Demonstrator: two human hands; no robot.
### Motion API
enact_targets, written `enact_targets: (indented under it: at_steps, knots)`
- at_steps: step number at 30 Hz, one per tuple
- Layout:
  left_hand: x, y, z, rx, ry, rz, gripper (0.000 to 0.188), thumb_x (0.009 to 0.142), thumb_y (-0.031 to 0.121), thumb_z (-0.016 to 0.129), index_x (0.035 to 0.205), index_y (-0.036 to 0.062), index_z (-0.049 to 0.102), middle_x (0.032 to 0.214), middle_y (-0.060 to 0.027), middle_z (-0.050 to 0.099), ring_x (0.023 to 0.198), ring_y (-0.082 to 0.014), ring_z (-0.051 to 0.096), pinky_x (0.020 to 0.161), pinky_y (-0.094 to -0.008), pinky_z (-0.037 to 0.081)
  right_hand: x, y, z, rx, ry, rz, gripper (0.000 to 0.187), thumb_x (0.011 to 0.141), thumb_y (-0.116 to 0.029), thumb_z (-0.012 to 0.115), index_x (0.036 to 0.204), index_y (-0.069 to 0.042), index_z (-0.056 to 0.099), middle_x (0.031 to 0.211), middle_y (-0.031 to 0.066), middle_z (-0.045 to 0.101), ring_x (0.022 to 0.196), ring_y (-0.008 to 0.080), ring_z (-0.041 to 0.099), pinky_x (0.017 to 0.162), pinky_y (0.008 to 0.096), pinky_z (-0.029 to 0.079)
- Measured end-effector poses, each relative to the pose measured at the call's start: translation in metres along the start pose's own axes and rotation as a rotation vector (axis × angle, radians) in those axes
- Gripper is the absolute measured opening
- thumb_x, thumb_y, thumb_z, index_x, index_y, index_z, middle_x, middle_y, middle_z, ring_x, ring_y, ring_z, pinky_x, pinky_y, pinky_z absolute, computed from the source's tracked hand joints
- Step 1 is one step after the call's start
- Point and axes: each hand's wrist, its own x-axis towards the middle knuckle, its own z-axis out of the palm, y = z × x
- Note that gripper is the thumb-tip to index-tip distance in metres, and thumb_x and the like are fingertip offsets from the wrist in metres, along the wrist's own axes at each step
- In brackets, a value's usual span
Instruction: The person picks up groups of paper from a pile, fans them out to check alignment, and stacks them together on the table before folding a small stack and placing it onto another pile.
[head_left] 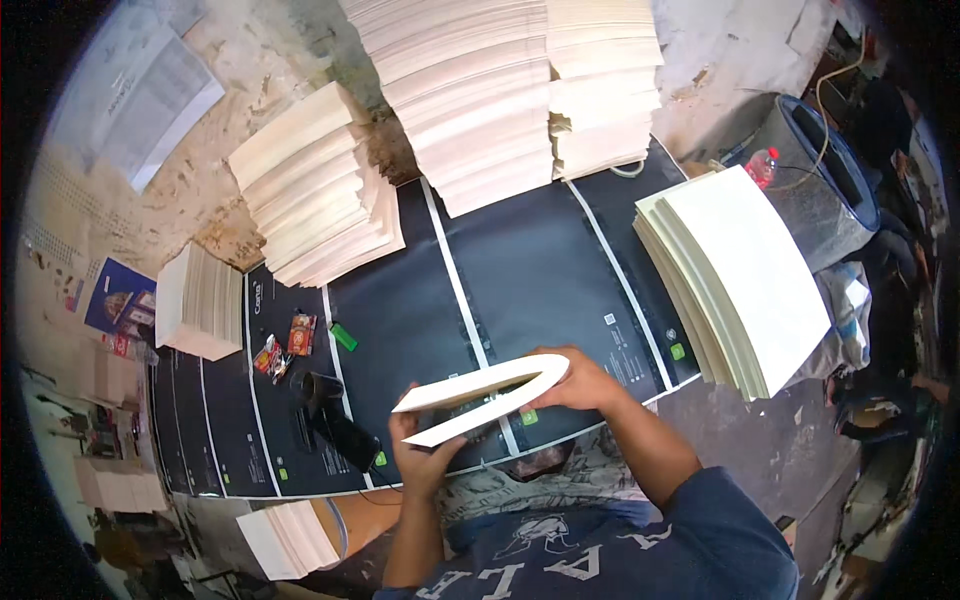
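Left: a small paper stack (200, 305), red packet (301, 334) and green lighter (343, 336) on the table (390, 330). Centre, over its near edge: left hand (424, 455) pinches the free ends of a bent paper bundle (470, 383); right hand (582, 384) clasps the fold. Bending step, apparently; next calls for even pressure. Right: large stack (740, 280) limits room.

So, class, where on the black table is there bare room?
The widest patch of table lies between the tall rear stacks, the right-hand stack and the held folded sheet. A smaller one lies front left, between the small left stack, the dark cylinder and the front edge. Crowded: the rear, and around the red packets.
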Motion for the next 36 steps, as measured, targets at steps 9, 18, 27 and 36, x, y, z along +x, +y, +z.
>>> enact_targets:
  at_steps: [9, 18, 27, 36]
  knots:
    - [0.020, 0.008, 0.006, 0.080, -0.214, -0.245, 0.072, 0.068, 0.007, 0.086, 0.128, 0.0019, 0.046, 0.132, -0.0166, 0.053, 0.121, -0.0258, 0.052, 0.103, -0.0387, 0.041, 0.002, 0.003, 0.004, 0.076, -0.020, -0.055, 0.053, 0.068, -0.009, 0.084, 0.116, -0.002, 0.063, 0.104, 0.0074, 0.071, 0.095, 0.0147, 0.064, 0.087, 0.0297, 0.050]
    - [0.050, 0.041, 0.013, 0.086, -0.181, -0.234, 0.038, 0.077, 0.006, 0.077, 0.112, -0.0033, 0.062, 0.105, -0.0107, 0.068, 0.094, -0.0183, 0.064, 0.085, -0.0326, 0.051, -0.013, -0.003, 0.035, 0.350, 0.274, 0.035, 0.047, 0.071, -0.013, 0.084, 0.111, 0.002, 0.066, 0.105, 0.0104, 0.070, 0.097, 0.0170, 0.064, 0.088, 0.0304, 0.050]
    - [0.192, 0.016, 0.039, 0.512, -0.900, -0.667, 0.039, 0.077, 0.014, 0.079, 0.110, -0.0015, 0.065, 0.100, -0.0070, 0.069, 0.087, -0.0152, 0.064, 0.081, -0.0309, 0.051, -0.033, -0.002, 0.054, -0.774, 0.619, -0.170, 0.063, 0.075, -0.018, 0.077, 0.128, 0.000, 0.049, 0.131, 0.0200, 0.049, 0.126, 0.0326, 0.046, 0.104, 0.0439, 0.038]
    - [0.200, 0.025, 0.098, 1.280, -0.848, -0.094, 0.054, 0.074, 0.027, 0.080, 0.115, -0.0021, 0.062, 0.112, -0.0137, 0.065, 0.113, -0.0234, 0.055, 0.094, -0.0362, 0.045, 0.011, 0.057, 0.061, -1.161, 0.307, -0.326, 0.050, 0.094, -0.044, 0.046, 0.128, -0.008, 0.057, 0.143, 0.0163, 0.043, 0.139, 0.0295, 0.031, 0.115, 0.0533, 0.016]
